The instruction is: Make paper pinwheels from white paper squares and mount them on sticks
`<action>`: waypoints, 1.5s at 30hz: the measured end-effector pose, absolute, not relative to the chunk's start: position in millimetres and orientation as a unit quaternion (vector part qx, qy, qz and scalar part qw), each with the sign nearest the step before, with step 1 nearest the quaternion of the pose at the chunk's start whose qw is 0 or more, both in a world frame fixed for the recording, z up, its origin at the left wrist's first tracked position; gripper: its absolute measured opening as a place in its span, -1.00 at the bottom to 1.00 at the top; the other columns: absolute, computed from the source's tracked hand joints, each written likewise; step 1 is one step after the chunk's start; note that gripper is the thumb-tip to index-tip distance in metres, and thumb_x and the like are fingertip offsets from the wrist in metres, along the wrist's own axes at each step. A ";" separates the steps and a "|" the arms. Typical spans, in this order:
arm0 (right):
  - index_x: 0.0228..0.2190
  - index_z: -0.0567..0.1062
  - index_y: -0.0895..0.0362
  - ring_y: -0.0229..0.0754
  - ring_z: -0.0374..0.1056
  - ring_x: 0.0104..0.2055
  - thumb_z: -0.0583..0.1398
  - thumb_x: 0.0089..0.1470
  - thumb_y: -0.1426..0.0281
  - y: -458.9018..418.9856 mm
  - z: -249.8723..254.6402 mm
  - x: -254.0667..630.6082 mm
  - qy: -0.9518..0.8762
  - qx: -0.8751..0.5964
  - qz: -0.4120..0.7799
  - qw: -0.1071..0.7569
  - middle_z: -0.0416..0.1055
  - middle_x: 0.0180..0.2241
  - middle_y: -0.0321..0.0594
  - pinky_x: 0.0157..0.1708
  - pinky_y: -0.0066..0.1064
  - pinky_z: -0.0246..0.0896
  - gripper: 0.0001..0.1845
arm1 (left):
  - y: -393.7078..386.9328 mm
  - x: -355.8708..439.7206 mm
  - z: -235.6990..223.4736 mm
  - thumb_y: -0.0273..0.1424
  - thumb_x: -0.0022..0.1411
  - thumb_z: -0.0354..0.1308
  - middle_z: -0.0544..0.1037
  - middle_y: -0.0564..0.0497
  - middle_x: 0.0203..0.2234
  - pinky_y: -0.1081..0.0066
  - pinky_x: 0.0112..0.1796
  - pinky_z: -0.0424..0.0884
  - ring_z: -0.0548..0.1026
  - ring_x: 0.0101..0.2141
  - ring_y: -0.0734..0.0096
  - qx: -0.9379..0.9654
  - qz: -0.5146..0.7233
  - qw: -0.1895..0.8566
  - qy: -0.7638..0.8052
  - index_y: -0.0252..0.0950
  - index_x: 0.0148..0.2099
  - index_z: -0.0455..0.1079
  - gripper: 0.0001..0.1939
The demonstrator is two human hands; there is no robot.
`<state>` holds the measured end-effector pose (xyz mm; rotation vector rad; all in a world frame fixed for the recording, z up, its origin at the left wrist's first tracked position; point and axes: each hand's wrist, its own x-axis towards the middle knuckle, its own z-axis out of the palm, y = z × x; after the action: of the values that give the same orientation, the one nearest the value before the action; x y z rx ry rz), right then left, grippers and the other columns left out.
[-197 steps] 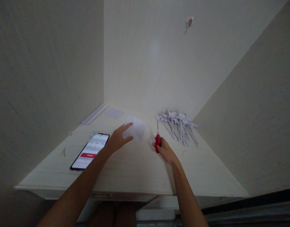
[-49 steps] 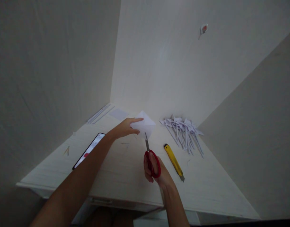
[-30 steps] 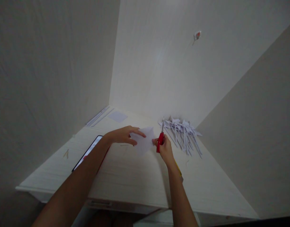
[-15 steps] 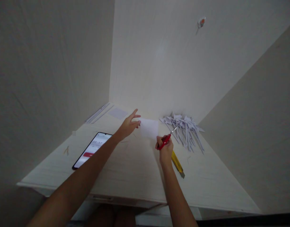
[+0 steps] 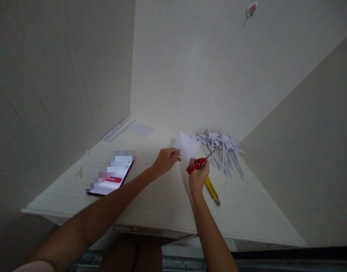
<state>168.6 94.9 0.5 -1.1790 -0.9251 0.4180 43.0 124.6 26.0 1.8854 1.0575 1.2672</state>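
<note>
Pinching a small white paper piece [image 5: 187, 148] at its near left edge, the left hand [image 5: 165, 160] held it lifted just above the desk [image 5: 150, 196], tilted up towards the far wall. The right hand [image 5: 198, 174] was curled tight round the red handles of the scissors [image 5: 201, 161], whose blades pointed to the far right, beside the paper and not visibly biting into it. A heap of folded paper pieces [image 5: 221, 149] lay at the far right, so many pieces seemed finished; this sheet looked still in work, and a flat white sheet [image 5: 141, 129] at the far left lay untouched. A yellow utility knife [image 5: 212, 189] rested just right of the right wrist, and a phone [image 5: 112, 177] lay near left.
</note>
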 end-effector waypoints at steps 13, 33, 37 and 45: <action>-0.21 0.31 0.18 -0.38 0.07 -0.60 0.17 -0.09 0.20 73.9 3.7 164.5 -0.497 -0.523 0.413 0.555 0.11 -0.60 -0.45 -0.63 -0.51 -0.03 -0.58 | 145.0 17.0 32.7 -0.35 0.02 0.11 0.49 0.06 -0.66 0.59 -0.65 0.37 0.46 -0.66 0.50 0.575 0.628 0.288 0.438 -0.34 -0.51 0.36 -0.83; -0.32 0.31 0.19 -0.36 0.06 -0.61 0.20 -0.13 0.16 37.4 -7.6 154.8 -0.476 -0.579 0.400 0.527 0.14 -0.61 -0.42 -0.62 -0.49 -0.04 -0.60 | 140.0 13.8 43.4 -0.30 0.04 0.11 0.42 0.07 -0.72 0.56 -0.66 0.43 0.49 -0.66 0.44 0.502 0.693 0.368 0.363 -0.37 -0.54 0.29 -0.77; -0.33 0.28 0.12 -0.35 0.08 -0.56 0.26 -0.23 0.21 31.6 -1.5 157.3 -0.535 -0.553 0.446 0.457 0.17 -0.54 -0.40 -0.58 -0.48 0.02 -0.59 | 139.5 13.8 43.8 -0.31 0.04 0.11 0.43 0.07 -0.72 0.55 -0.67 0.43 0.49 -0.67 0.44 0.508 0.694 0.357 0.365 -0.36 -0.54 0.29 -0.77; -0.29 0.35 0.17 -0.30 0.09 -0.51 0.06 -0.18 -0.17 31.3 20.7 158.0 -0.523 -0.411 0.637 0.389 0.16 -0.51 -0.32 -0.45 -0.38 0.03 -0.33 | 137.1 13.7 45.5 -0.31 0.04 0.11 0.43 0.07 -0.71 0.55 -0.65 0.43 0.49 -0.66 0.44 0.504 0.700 0.362 0.354 -0.37 -0.54 0.29 -0.77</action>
<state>158.0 31.3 20.7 -1.0459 -1.3293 1.6196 13.7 137.1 45.5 1.2984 0.9110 1.8014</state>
